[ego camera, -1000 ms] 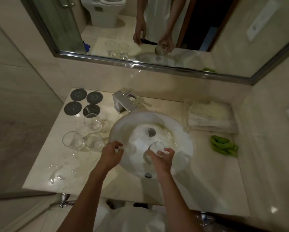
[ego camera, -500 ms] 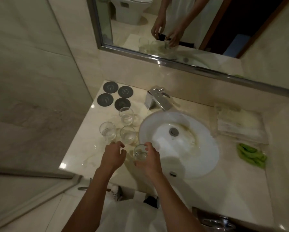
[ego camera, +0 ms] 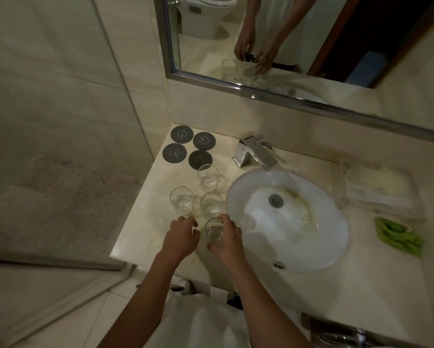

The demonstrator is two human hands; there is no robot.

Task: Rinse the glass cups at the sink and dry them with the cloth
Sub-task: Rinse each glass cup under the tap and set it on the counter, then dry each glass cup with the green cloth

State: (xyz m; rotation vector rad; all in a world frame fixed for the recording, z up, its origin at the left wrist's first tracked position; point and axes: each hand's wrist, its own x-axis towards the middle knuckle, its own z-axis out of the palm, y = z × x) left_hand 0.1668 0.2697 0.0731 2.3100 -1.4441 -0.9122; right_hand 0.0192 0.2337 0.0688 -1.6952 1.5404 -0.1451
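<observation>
My right hand (ego camera: 227, 241) grips a clear glass cup (ego camera: 214, 230) standing upright on the counter just left of the white sink (ego camera: 331, 222). My left hand (ego camera: 182, 236) hovers beside it with fingers apart, holding nothing. Three more glass cups stand upright behind: one at the back (ego camera: 208, 177), one at the left (ego camera: 182, 200), one nearer the sink (ego camera: 212, 204). The green cloth (ego camera: 399, 234) lies crumpled on the counter to the sink's right, far from both hands.
A chrome faucet (ego camera: 255, 153) sits behind the sink. Several dark round coasters (ego camera: 188, 148) lie in the back left corner. Folded pale towels (ego camera: 379, 190) lie at the back right. A mirror (ego camera: 311, 46) hangs above; a glass shower panel (ego camera: 47, 121) stands left.
My right hand carried the glass cup from over the sink basin leftwards and set it on the counter beside the other cups. My left hand moved along with it.
</observation>
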